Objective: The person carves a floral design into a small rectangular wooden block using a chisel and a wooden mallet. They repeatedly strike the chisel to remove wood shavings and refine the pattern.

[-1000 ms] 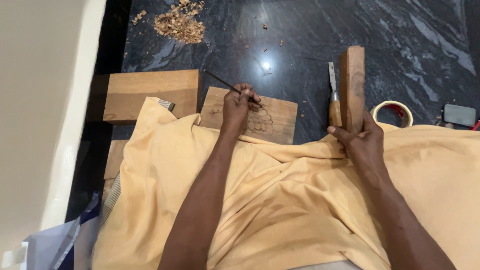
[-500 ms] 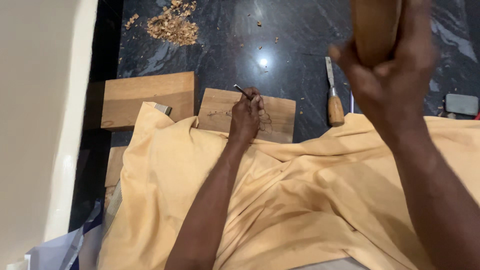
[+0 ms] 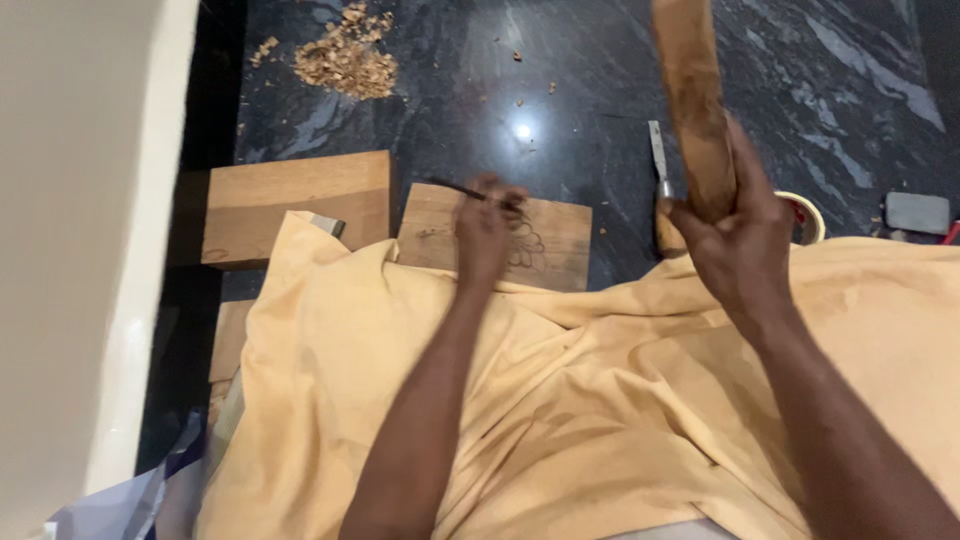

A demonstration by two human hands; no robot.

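Head view looks down on a person seated on a dark marble floor (image 3: 600,90), a yellow cloth (image 3: 560,400) over the lap. The left hand (image 3: 487,232) pinches a thin chisel (image 3: 470,191) with its grip clenched on the shaft, the tip set on a small wooden panel (image 3: 555,235) that bears a drawn floral outline and lies on the floor just beyond the cloth's far edge. The right hand (image 3: 740,235) is clenched around a wooden mallet (image 3: 692,100), raised upright above and to the right of the panel. A second chisel (image 3: 661,180) with a wooden handle lies on the floor near the mallet hand, a roll of tape (image 3: 808,212) to its right. A larger wooden block (image 3: 295,200) sits left of the panel, and wood shavings (image 3: 345,60) are heaped at the far left.

Judging risk: the mallet is well off line from the chisel's end, so a blow could glance and hit the left fingers. The panel looks unclamped and might skid on polished stone, letting the edge wander off the outline.
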